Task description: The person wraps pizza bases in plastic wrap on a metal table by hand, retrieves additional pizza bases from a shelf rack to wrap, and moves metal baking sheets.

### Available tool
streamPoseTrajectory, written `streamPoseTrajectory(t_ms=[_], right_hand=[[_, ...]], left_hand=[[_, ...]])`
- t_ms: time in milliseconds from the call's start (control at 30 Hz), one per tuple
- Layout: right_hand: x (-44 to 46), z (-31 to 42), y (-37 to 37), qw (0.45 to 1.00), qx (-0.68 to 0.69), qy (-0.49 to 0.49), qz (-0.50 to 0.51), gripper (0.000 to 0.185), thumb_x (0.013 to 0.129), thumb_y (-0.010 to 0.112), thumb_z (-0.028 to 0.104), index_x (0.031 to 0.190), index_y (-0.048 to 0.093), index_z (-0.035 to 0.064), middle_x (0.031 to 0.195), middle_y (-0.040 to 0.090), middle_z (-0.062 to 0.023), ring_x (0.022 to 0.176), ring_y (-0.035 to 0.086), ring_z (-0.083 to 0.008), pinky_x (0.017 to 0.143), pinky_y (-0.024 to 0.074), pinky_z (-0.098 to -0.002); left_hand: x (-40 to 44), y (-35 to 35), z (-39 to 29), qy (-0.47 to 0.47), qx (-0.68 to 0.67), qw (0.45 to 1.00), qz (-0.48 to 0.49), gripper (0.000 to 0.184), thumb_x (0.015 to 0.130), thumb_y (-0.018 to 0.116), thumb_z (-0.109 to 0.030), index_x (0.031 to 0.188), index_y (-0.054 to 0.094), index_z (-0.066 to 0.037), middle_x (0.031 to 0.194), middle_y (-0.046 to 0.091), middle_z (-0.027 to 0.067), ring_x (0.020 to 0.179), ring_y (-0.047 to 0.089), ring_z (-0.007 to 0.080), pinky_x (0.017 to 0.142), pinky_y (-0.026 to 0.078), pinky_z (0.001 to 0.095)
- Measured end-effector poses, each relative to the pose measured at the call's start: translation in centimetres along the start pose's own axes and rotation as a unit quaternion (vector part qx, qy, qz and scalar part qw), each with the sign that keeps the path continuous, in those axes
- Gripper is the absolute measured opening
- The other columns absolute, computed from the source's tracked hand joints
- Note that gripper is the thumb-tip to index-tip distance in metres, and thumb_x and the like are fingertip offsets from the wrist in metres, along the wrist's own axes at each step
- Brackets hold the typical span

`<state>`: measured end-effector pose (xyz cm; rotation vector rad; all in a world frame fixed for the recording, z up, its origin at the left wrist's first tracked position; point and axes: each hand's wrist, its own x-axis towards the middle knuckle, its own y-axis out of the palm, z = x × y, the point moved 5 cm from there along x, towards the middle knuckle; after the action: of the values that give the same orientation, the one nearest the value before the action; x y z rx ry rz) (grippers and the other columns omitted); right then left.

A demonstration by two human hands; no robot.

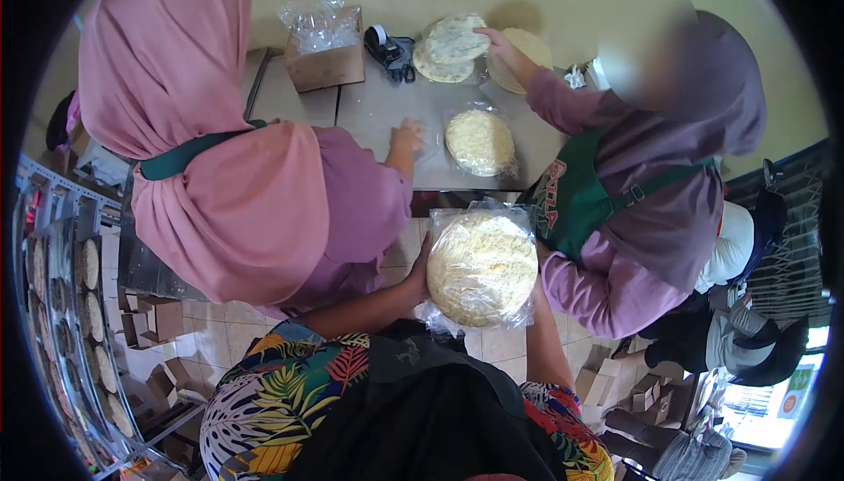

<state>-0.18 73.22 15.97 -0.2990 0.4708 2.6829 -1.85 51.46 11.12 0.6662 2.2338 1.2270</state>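
Note:
Between my hands is a round, pale flatbread stack [482,268] in a clear plastic bag, held up in front of my body. My left hand [420,274] grips its left edge. At its right edge is my right hand [538,283], partly hidden by the bag. Just beyond, a second bagged round bread [479,142] lies on the table [365,116]. A person on the right reaches over the table and touches a pale, speckled round bread [454,39] near the wall. Another person's hand, at the left, is over the table.
A cardboard box [325,68] with clear plastic bags and a black tape dispenser [391,54] stand at the table's back. Co-workers stand close on both sides. Racks with round breads [90,263] are at far left. Open cardboard boxes [161,318] lie on the floor.

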Motion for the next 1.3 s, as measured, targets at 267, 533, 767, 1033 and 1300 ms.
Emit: streamPoseTrajectory(t_ms=[267, 533, 767, 1033, 1300], right_hand=[[1.1, 0.1, 2.2, 1.000, 0.002, -0.005, 0.013, 0.047, 0.090, 0.049, 0.039, 0.114, 0.056, -0.0006, 0.104, 0.064, -0.0123, 0.086, 0.064, -0.0248, 0.074, 0.0522, -0.0370], [4.2, 3.0, 0.7, 1.000, 0.016, -0.007, 0.012, 0.047, 0.090, 0.049, 0.038, 0.114, 0.056, -0.0007, 0.104, 0.064, -0.0124, 0.086, 0.064, -0.0249, 0.073, 0.0524, -0.0370], [10.0, 5.7, 2.0, 1.000, 0.026, 0.002, 0.012, 0.046, 0.090, 0.050, 0.038, 0.114, 0.056, -0.0008, 0.103, 0.064, -0.0125, 0.085, 0.064, -0.0250, 0.073, 0.0526, -0.0370], [20.8, 13.6, 0.1, 0.998, 0.044, 0.002, 0.037, 0.045, 0.089, 0.050, 0.037, 0.111, 0.057, -0.0015, 0.099, 0.065, -0.0139, 0.077, 0.065, -0.0263, 0.068, 0.0536, -0.0361], [34.2, 21.2, -1.8, 0.998, 0.042, 0.045, 0.015, 0.041, 0.091, 0.047, 0.032, 0.110, 0.057, -0.0026, 0.098, 0.065, -0.0134, 0.078, 0.065, -0.0242, 0.067, 0.0535, -0.0349]], left_hand=[[-0.4, 0.1, -4.2, -0.018, 0.020, 1.000, -0.006, 0.085, 0.083, 0.025, -0.074, 0.137, 0.038, -0.010, 0.135, 0.044, 0.0148, 0.120, 0.047, 0.0325, 0.099, 0.038, 0.0466], [2.3, 2.7, -9.8, 0.040, 0.008, 0.998, -0.042, 0.080, 0.086, 0.026, -0.070, 0.134, 0.041, -0.007, 0.129, 0.050, 0.0156, 0.112, 0.054, 0.0306, 0.092, 0.046, 0.0432], [10.2, 5.3, -11.8, 0.029, -0.059, 0.996, 0.054, 0.077, 0.088, 0.023, -0.066, 0.133, 0.042, -0.007, 0.124, 0.054, 0.0158, 0.104, 0.059, 0.0298, 0.086, 0.051, 0.0413], [23.2, 11.5, -14.1, 0.006, -0.028, 0.997, 0.067, 0.080, 0.087, 0.020, -0.069, 0.137, 0.035, -0.008, 0.135, 0.043, 0.0166, 0.119, 0.047, 0.0337, 0.100, 0.039, 0.0454], [37.3, 16.9, -17.2, -0.002, -0.076, 0.990, 0.119, 0.076, 0.089, 0.022, -0.066, 0.136, 0.037, -0.008, 0.133, 0.045, 0.0162, 0.117, 0.049, 0.0332, 0.098, 0.041, 0.0448]])
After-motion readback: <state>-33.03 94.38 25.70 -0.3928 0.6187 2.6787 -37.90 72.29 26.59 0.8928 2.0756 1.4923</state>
